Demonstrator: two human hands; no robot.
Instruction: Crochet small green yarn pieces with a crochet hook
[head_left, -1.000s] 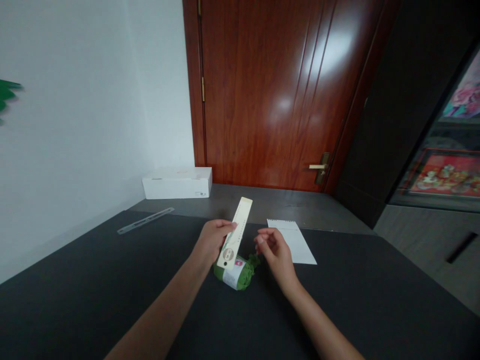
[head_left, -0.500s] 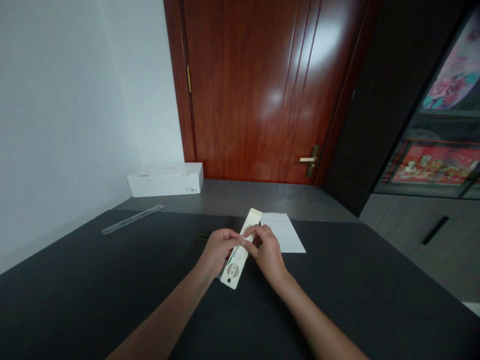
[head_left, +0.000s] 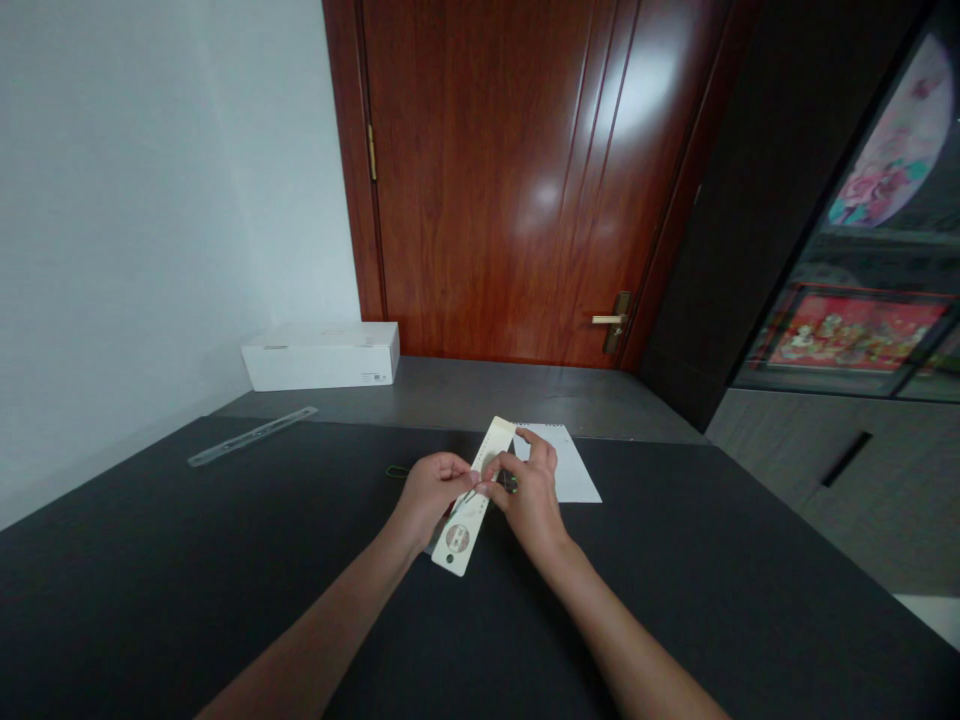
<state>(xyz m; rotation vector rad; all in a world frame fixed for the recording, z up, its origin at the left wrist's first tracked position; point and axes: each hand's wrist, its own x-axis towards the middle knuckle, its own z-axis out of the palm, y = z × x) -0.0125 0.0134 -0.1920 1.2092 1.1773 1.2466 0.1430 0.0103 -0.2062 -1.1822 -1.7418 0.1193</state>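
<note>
A long cream card (head_left: 471, 514) lies aslant between my hands, with a round brown print and a small hole at its near end. My left hand (head_left: 431, 492) comes in from the left, thumb and forefinger closed at the card's middle. From the other side my right hand (head_left: 531, 490) pinches at the same spot, its other fingers raised. Whatever is between the right fingertips is too small to make out. A thin line runs along the card's face below the fingers. A greyish edge shows under the card's left side.
A white spiral pad (head_left: 574, 465) lies behind my right hand. Left of my left hand is a thin green loop (head_left: 396, 471). A clear ruler-like strip (head_left: 255, 436) rests farther left. A white box (head_left: 322, 365) stands by the wall, on the dark table (head_left: 225, 560)'s far side.
The view has shifted slightly, so everything sits a little more to the left. The right hand's upper fingers have lifted and spread, while both pinches stay at the card's middle.
</note>
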